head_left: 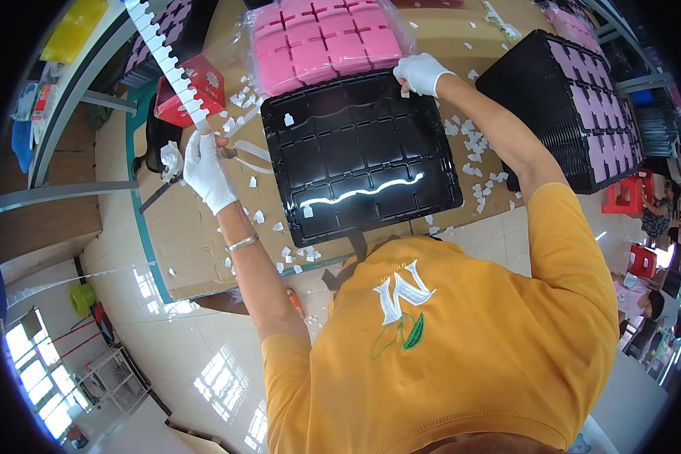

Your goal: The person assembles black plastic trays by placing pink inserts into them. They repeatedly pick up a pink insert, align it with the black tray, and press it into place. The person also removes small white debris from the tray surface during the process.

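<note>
My left hand (206, 175), white-gloved with bare fingertips showing, pinches the lower end of a long white notched strip (168, 60) that rises to the upper left. A shallow black plastic tray (359, 155) with moulded compartments lies in front of me, slightly turned. At its far right corner my right hand (424, 74), also in a white glove, is closed on the rim; a small pale tip shows under the fingers. Two small white paper pieces lie on the tray, one near its far left corner (289, 119) and another near its front left (308, 212).
Beyond the tray sits a plastic-wrapped pink block with black cross slots (325, 41). A tall stack of black trays with lilac inserts (575, 113) stands right. A red box (193, 91) and black tape dispenser (159, 136) are left. Paper scraps litter the cardboard-covered table (197, 242).
</note>
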### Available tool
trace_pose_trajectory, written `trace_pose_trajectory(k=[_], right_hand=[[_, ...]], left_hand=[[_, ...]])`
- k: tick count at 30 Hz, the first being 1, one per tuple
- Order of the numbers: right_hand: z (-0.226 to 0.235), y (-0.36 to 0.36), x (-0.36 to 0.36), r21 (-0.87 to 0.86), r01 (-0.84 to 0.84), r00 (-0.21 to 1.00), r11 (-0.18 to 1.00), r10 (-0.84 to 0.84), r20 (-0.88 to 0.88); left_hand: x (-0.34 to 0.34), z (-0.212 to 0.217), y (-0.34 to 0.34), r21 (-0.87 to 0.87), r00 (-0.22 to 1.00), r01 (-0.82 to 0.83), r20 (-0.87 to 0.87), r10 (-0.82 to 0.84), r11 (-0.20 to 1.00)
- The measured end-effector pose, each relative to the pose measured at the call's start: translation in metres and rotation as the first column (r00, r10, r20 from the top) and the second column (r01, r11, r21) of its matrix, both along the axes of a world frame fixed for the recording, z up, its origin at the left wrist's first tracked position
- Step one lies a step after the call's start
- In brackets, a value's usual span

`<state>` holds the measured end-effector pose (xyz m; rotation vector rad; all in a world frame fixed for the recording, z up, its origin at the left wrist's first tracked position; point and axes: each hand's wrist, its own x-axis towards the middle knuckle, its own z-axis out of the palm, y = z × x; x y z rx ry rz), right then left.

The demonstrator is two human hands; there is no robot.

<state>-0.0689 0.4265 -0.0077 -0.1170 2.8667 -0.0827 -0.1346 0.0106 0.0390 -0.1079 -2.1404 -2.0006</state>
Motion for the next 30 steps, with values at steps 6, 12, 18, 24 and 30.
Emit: trace_pose_trajectory(k=[6, 12, 18, 24, 30], right_hand=[[-0.019, 0.019, 0.009, -0.086, -0.037, 0.981, 0.996, 0.020, -0.192], [-0.030, 0.010, 0.033, 0.070, -0.022, 0.975, 0.997, 0.037, -0.219], [0.024, 0.058, 0.088, 0.133, 0.419, 0.898, 0.898, -0.388, -0.208], [0.092, -0.072, 0.082, 0.161, 0.019, 0.799, 0.987, 0.082, -0.595], [0.151, -0.264, 0.039, 0.061, -0.336, 0.623, 0.940, 0.270, -0.734]], left_hand=[[0.001, 0.000, 0.002, 0.046, 1.000, 0.014, 0.020, -0.015, 0.999], [0.010, 0.003, -0.002, 0.033, 0.997, 0.072, 0.024, -0.073, 0.997], [0.031, 0.022, -0.007, 0.243, 0.984, 0.154, 0.053, -0.172, 0.958], [0.043, 0.029, -0.006, 0.317, 0.976, 0.191, 0.041, -0.215, 0.929], [0.053, 0.030, -0.014, 0.276, 0.986, 0.161, 0.003, -0.168, 0.948]])
